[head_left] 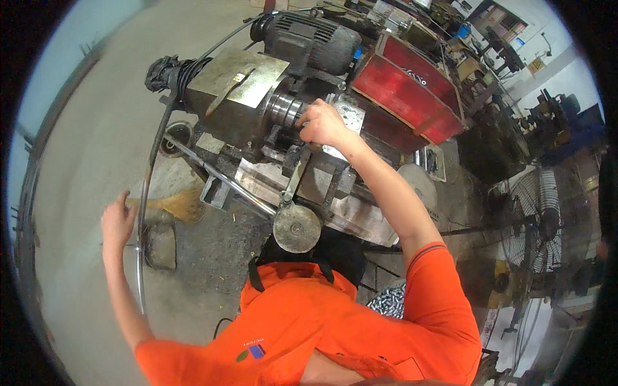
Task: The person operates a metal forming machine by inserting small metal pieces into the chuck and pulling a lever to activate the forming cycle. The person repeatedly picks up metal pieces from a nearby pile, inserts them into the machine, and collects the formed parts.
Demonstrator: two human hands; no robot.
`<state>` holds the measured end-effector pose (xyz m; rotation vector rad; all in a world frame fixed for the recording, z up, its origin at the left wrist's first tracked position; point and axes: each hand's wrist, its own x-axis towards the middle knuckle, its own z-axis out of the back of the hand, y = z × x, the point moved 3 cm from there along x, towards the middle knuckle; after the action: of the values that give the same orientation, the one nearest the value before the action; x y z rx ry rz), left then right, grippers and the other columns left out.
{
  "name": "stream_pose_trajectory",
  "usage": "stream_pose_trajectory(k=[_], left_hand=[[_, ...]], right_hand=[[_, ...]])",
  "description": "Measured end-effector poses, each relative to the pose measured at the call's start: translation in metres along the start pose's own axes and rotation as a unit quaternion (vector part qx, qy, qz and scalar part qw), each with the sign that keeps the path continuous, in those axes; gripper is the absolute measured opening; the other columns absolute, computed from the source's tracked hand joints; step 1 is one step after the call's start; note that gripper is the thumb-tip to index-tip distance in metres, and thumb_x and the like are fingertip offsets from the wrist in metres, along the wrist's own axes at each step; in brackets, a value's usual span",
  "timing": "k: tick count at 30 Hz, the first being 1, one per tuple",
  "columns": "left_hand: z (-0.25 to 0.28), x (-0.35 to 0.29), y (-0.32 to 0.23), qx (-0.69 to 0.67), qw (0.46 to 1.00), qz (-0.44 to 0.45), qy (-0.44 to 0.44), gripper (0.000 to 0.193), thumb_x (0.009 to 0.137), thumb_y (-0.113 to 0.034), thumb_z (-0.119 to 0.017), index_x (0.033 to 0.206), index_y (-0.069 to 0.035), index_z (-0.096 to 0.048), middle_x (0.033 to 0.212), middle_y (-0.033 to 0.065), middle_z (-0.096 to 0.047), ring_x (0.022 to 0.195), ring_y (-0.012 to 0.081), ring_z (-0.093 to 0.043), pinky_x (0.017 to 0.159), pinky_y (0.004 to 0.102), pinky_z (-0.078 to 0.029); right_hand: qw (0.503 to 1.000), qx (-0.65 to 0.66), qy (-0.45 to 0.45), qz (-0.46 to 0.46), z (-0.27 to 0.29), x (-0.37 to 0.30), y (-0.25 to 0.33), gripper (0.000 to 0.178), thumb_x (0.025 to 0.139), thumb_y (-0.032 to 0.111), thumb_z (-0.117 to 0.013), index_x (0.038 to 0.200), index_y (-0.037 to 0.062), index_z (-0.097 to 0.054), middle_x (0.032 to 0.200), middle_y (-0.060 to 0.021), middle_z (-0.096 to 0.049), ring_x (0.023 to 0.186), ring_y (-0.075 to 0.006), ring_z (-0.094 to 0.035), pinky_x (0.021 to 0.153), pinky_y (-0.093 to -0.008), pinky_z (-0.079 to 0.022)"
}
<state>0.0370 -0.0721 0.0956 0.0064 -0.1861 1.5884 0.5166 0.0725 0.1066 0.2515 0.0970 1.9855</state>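
My right hand (324, 125) reaches to the front of the bright steel spindle collar (283, 109) on a small lathe-like machine. Its fingers are bent and pressed together at the collar's face; whatever they pinch is hidden behind them. Just right of the fingers lies a flat metal plate (349, 116) with small bits on it. Out to the left, my left hand (118, 222) is raised with fingers apart and nothing visible in it. It is beside a long upright metal lever (143, 238), and I see no grip on it.
A round, dirty handwheel (297, 229) sits close to my body, with a slanted steel bar (225, 177) left of it. Behind are a motor (312, 45) and a red metal bin (409, 90). A fan (537, 222) stands right; a broom head (180, 206) lies on the floor.
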Motion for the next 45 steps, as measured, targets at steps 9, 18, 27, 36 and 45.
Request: stream_pose_trajectory(k=[9, 18, 27, 36, 45], left_hand=[[-0.053, -0.044, -0.004, -0.069, 0.987, 0.145, 0.001, 0.035, 0.079, -0.028, -0.066, 0.096, 0.002, -0.057, 0.075, 0.0226, -0.062, 0.076, 0.0421, -0.06, 0.068, 0.0495, -0.047], [-0.064, 0.034, 0.173, 0.234, 0.97, 0.046, -0.05, 0.015, 0.075, -0.017, -0.061, 0.086, -0.006, -0.057, 0.071, 0.0147, -0.062, 0.067, 0.0319, -0.062, 0.061, 0.0435, -0.048], [-0.054, 0.086, 0.134, 0.028, 0.985, 0.083, -0.15, 0.025, 0.078, -0.014, -0.062, 0.099, -0.001, -0.064, 0.09, 0.0183, -0.066, 0.084, 0.0345, -0.064, 0.075, 0.0415, -0.051], [-0.25, 0.045, -0.091, -0.112, 0.986, -0.022, 0.126, 0.045, 0.075, -0.037, -0.066, 0.1, 0.0, -0.062, 0.092, 0.0232, -0.064, 0.09, 0.0379, -0.062, 0.075, 0.044, -0.05], [-0.245, 0.098, -0.081, 0.106, 0.965, -0.161, 0.176, 0.033, 0.075, -0.031, -0.069, 0.105, -0.017, -0.064, 0.099, 0.009, -0.066, 0.087, 0.0281, -0.065, 0.072, 0.0397, -0.052]], right_hand=[[0.999, 0.011, -0.037, 0.039, -0.016, 0.007, -0.006, 0.037, 0.051, 0.021, -0.06, 0.085, 0.0113, -0.073, 0.084, -0.0189, -0.065, 0.09, -0.0345, -0.057, 0.077, -0.0421, -0.049], [0.999, 0.006, -0.028, -0.016, -0.004, 0.008, 0.012, 0.029, 0.052, 0.024, -0.059, 0.073, 0.0089, -0.073, 0.076, -0.0161, -0.065, 0.085, -0.0343, -0.057, 0.078, -0.0394, -0.049], [0.996, 0.03, -0.081, 0.036, 0.015, -0.027, 0.011, 0.038, 0.055, 0.021, -0.059, 0.09, 0.0082, -0.07, 0.116, -0.0141, -0.058, 0.099, -0.0344, -0.052, 0.089, -0.0408, -0.043], [0.971, 0.072, -0.161, -0.159, 0.078, -0.244, -0.067, 0.043, 0.057, 0.005, -0.06, 0.099, 0.0033, -0.067, 0.126, -0.0178, -0.053, 0.113, -0.032, -0.054, 0.093, -0.0336, -0.043], [0.836, -0.097, -0.085, -0.534, 0.011, -0.521, -0.153, 0.071, 0.059, 0.014, -0.064, 0.127, 0.0028, -0.049, 0.126, -0.0202, -0.051, 0.117, -0.0364, -0.048, 0.096, -0.0413, -0.041]])
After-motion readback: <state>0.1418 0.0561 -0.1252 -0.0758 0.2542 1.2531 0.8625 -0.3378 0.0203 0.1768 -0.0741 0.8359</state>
